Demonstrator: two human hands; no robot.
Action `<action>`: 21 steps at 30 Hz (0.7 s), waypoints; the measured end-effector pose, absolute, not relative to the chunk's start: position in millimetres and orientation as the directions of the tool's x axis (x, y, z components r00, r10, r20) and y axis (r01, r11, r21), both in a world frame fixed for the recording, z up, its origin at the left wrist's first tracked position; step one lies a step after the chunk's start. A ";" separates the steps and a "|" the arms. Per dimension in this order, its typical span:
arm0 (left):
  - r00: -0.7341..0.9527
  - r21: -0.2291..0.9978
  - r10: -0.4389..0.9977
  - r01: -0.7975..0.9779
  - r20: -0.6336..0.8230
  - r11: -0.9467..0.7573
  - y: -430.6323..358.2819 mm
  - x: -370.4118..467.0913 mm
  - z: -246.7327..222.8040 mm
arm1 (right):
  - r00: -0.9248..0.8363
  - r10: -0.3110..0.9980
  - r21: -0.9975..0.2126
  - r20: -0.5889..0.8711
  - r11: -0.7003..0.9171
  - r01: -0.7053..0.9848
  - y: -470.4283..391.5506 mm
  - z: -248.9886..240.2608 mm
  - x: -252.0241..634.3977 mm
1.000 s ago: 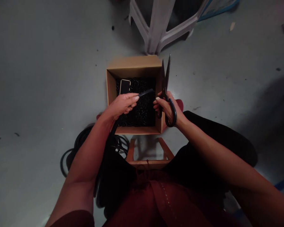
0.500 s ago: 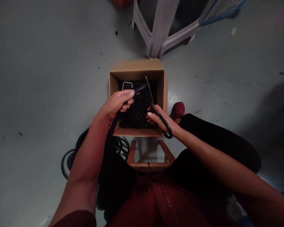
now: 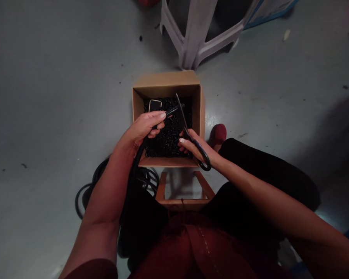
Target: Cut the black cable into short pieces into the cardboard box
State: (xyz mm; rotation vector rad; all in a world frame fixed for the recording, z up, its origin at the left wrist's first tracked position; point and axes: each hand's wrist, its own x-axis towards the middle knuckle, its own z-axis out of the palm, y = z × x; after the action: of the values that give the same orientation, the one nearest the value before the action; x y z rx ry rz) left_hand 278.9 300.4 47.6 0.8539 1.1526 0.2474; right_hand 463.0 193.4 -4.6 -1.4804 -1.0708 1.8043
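Observation:
My left hand [image 3: 148, 126] is closed around a black ribbed tube [image 3: 173, 111], whose free end points right over the box. Its length runs back under my left forearm. My right hand [image 3: 193, 144] grips black-handled scissors [image 3: 182, 113], with the blades pointing up and crossing the tube close to its end. Whether the blades are parted there is hard to make out. Below both hands stands an open cardboard box [image 3: 168, 162], with many small black pieces [image 3: 170, 141] in it. At the box's back left lies a dark rectangular thing with a pale rim [image 3: 155, 105].
Beyond the box stands a pale plastic stool [image 3: 190, 46], with a blue-edged box [image 3: 267, 13] behind it. Coiled black tubing [image 3: 83, 199] lies on the floor at left. A wooden frame [image 3: 184, 202] is between my legs, and a red shoe [image 3: 220, 134] is right of the box.
The scissors have shifted slightly left along the tube, so more of the tube's end shows past the blades. My left hand keeps its hold. The whole view has moved a little.

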 end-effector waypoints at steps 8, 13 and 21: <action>0.418 0.693 0.566 0.283 -0.711 0.663 299.0 279.5 44.9 | -0.234 0.821 -0.854 -0.520 -0.498 0.151 193.4 -5.6 466.3; 0.429 0.692 0.558 0.281 -0.711 0.665 298.7 279.4 42.8 | -0.254 0.826 -0.864 -0.504 -0.485 0.135 193.5 -8.0 467.0; 0.426 0.689 0.558 0.274 -0.712 0.671 299.2 280.5 43.3 | -0.256 0.821 -0.859 -0.510 -0.499 0.111 195.2 -6.1 467.2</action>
State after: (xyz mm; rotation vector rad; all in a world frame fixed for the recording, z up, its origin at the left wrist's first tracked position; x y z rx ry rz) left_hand 280.5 299.2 43.3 0.8623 1.1536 0.2081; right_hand 467.2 195.2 -6.1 -1.4833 -1.1460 1.8085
